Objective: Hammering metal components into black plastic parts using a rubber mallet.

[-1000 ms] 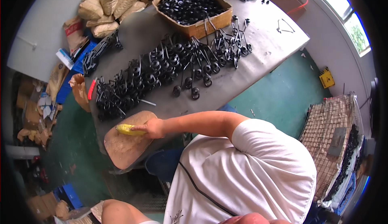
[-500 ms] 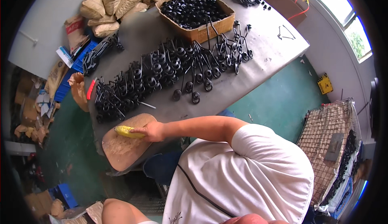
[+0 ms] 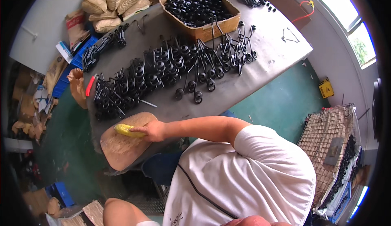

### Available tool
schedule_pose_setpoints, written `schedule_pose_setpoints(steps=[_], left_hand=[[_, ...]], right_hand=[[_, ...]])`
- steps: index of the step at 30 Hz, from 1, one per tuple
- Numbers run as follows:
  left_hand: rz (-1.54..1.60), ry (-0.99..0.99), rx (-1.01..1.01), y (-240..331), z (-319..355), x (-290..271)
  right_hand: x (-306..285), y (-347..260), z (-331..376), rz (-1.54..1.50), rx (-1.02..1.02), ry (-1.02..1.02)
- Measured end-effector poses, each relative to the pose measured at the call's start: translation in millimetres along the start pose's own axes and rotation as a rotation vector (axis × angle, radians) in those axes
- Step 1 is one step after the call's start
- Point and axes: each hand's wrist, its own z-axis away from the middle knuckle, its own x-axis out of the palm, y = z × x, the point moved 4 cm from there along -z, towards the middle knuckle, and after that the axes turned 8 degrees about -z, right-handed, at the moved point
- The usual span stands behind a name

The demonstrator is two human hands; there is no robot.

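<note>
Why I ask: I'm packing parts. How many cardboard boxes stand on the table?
1: an open cardboard box of black parts, toward the far side of the table, beyond the long black heap.

Lettering marks the red-banded sack (image 3: 75,29) and the white shirt (image 3: 244,173).

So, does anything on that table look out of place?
Mildly, yes. Thin bent black pieces lie alone toward the right of the table, apart from the big black heap. A single pale rod beside that heap also stands out by its colour. I can't make out damage.
</note>
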Motion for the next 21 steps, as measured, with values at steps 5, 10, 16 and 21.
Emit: schedule_pose_setpoints(steps=[5,10,16,21], left_hand=[[-0.285,0.380,-0.043,-33,68,5],[-0.788,-0.095,-0.935,-117,173,34],[-0.612,-0.393,-1.811,-197,400,60],[-0.808,-0.745,-1.799,-231,448,79]], right_hand=[[5,-27,4,0.037,0.033,-0.058],[8,-5,8,0.076,-0.018,-0.020],[4,-13,1,0.044,-0.004,-0.089],[1,-13,-1,0.074,-0.049,-0.068]])
